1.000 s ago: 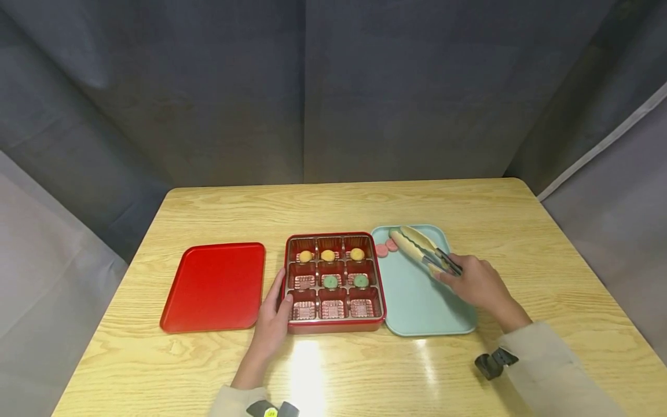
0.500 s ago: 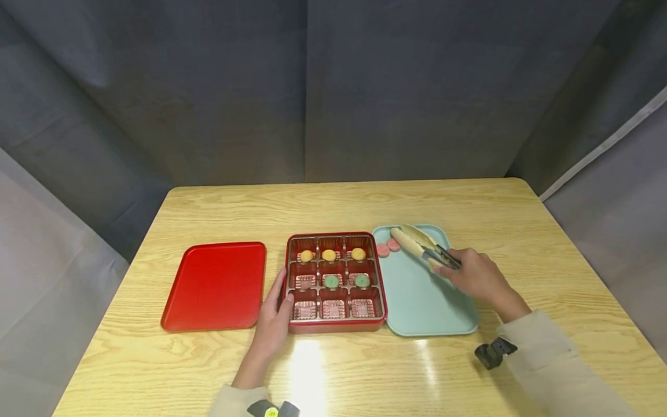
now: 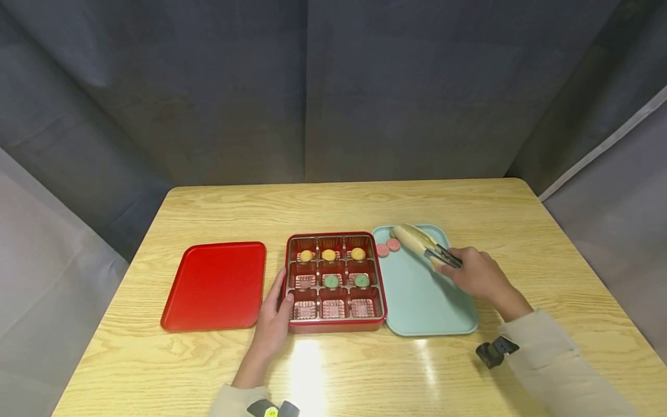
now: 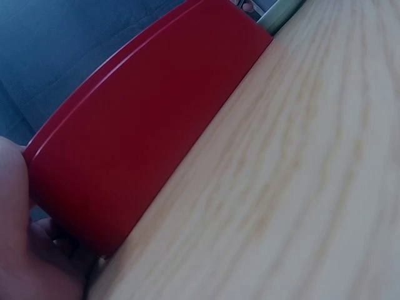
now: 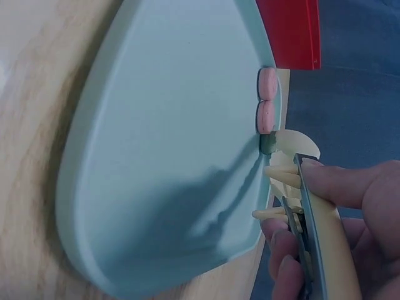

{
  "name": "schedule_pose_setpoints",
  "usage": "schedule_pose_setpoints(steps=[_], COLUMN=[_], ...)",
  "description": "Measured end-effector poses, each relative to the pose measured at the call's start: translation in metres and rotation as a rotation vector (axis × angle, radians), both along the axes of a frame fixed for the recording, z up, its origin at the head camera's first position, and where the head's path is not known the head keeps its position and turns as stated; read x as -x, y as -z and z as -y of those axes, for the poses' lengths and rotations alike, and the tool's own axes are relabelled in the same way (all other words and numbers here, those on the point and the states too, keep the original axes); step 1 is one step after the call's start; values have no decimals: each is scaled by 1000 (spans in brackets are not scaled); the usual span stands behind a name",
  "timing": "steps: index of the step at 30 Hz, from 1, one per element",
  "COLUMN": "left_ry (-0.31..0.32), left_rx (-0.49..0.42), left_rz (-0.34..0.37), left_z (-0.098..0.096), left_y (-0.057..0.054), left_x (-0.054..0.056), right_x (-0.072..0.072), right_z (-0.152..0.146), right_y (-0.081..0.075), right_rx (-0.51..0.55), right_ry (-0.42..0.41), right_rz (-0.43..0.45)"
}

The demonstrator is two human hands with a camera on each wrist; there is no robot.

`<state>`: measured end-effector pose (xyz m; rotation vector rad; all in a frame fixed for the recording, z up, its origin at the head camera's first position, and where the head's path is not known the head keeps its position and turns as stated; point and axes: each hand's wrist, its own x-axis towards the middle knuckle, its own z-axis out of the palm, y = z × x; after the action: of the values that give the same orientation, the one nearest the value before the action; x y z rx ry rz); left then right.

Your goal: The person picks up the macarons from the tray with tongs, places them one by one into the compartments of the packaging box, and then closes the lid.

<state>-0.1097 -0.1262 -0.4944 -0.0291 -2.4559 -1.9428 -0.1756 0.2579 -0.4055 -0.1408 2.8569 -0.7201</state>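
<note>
My right hand grips tongs with beige scalloped ends over the light-blue tray. In the right wrist view, the tong ends close about a green macaron, mostly hidden. Beside it lie two pink macarons. My left hand holds the near left side of the red box, thumb at the rim and fingers along the outer wall. Inside the divided insert, three yellow macarons sit in the back row. Two green macarons occupy the middle and right compartments of the middle row.
A red tray lies to the left of the box on the wooden table. The light-blue tray stands right against the box's right side. Grey curtains hang behind the table and at its sides.
The tong ends, spread apart a second ago, have come together at the tray's far edge. My left hand and the box stay in place.
</note>
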Motion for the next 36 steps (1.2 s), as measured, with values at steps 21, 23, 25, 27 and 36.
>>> schedule_pose_setpoints(steps=[21, 23, 25, 27, 36], left_ry=[7, 6, 2, 0, 2], left_rx=[11, 5, 3, 0, 1], left_rz=[22, 10, 5, 9, 20], left_z=[1, 1, 0, 0, 1], left_y=[-2, -2, -1, -1, 0], left_x=[1, 0, 0, 0, 1], right_x=[43, 45, 46, 46, 43], right_z=[0, 3, 5, 7, 6], right_y=[-48, -52, -55, -57, -56], right_rx=[-6, -21, -30, -46, -44], right_ry=[-149, -155, -156, -160, -143], right_rz=[341, 353, 358, 350, 326])
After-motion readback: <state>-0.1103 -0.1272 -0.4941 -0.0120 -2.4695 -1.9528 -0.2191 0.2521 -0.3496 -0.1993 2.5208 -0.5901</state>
